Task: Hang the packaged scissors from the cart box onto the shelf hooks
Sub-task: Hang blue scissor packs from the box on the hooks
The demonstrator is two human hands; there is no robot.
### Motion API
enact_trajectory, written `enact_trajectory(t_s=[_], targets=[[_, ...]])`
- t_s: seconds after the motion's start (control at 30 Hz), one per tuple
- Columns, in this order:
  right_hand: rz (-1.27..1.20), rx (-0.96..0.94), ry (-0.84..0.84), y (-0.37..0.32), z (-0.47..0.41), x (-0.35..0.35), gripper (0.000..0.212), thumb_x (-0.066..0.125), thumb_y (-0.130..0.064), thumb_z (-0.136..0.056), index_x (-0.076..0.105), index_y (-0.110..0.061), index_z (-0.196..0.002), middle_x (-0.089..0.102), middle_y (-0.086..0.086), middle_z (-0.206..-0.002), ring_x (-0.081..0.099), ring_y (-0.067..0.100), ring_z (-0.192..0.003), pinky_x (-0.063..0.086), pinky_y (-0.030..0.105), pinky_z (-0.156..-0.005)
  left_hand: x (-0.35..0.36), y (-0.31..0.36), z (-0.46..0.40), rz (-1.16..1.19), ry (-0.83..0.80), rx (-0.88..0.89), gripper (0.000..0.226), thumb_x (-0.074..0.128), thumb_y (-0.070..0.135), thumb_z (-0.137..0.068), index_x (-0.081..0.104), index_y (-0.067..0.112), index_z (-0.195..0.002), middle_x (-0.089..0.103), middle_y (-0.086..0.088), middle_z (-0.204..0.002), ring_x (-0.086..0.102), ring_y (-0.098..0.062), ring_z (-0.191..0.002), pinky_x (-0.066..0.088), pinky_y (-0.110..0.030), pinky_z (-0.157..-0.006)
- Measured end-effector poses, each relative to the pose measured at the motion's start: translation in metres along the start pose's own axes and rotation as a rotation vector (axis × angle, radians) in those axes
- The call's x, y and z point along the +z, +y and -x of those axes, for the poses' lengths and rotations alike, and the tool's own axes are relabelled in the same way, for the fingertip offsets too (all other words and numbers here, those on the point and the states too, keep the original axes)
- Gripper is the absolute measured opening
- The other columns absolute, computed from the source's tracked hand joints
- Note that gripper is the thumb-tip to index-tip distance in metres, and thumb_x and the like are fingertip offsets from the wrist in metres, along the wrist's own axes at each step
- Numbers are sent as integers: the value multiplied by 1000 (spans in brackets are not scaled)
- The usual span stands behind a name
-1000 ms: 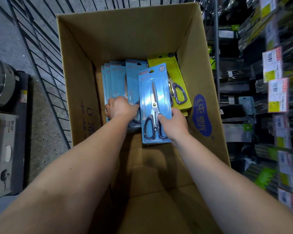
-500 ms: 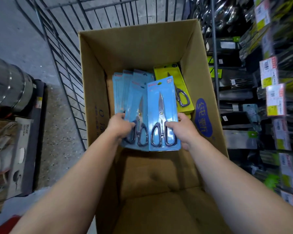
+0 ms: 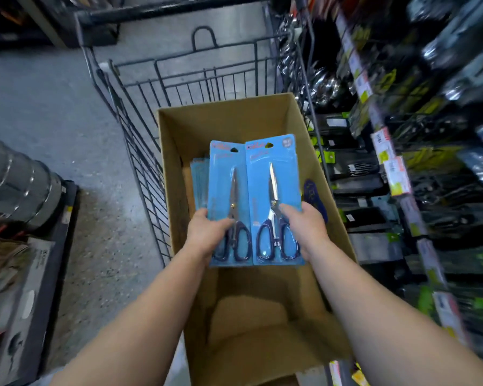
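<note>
Dim aisle light, wide-angle bending at edges (shelves [image 3: 418, 140] at right motion-blurred).

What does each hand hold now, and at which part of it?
The left hand grips a blue scissors pack at its lower left edge. The right hand grips another blue pack at its lower right edge.

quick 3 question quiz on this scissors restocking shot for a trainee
1. True or false: the right hand holds a blue scissors pack above the cardboard box.
2. The left hand grips: A) a yellow pack B) another blue pack C) the cart wire
3. On which side of the wire cart do the shelves stand?

Key: 1 true; 2 B; 3 the right.
</note>
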State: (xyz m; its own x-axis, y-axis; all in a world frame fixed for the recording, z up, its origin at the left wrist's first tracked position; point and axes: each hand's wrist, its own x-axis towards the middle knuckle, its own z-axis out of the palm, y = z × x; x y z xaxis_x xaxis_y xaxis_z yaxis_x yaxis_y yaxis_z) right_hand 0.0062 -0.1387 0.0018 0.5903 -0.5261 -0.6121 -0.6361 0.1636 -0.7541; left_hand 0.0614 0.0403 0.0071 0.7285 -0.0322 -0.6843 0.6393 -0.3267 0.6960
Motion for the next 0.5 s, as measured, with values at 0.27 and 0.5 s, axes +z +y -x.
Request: enact_trajectory(t_s=[0.27, 0.5], targets=[[-32, -161, 256, 26, 88, 4, 13, 62, -32, -91, 65, -20, -97, 71, -2, -97, 67, 21, -93, 54, 40, -86, -35, -10, 43, -127, -64, 249, 44, 83, 19, -78, 61, 10, -115, 70, -1, -102, 68, -15, -85, 57, -32, -81], [-123, -151, 517, 70, 180, -4, 14, 60, -31, -93, 64, -18, -91, 69, 0, -90, 66, 23, -86, 53, 39, -79, -55, -29, 95, -181, -224, 331, 40, 83, 33, -76, 65, 14, -106, 72, 0, -99, 70, -21, -91, 57, -43, -89]])
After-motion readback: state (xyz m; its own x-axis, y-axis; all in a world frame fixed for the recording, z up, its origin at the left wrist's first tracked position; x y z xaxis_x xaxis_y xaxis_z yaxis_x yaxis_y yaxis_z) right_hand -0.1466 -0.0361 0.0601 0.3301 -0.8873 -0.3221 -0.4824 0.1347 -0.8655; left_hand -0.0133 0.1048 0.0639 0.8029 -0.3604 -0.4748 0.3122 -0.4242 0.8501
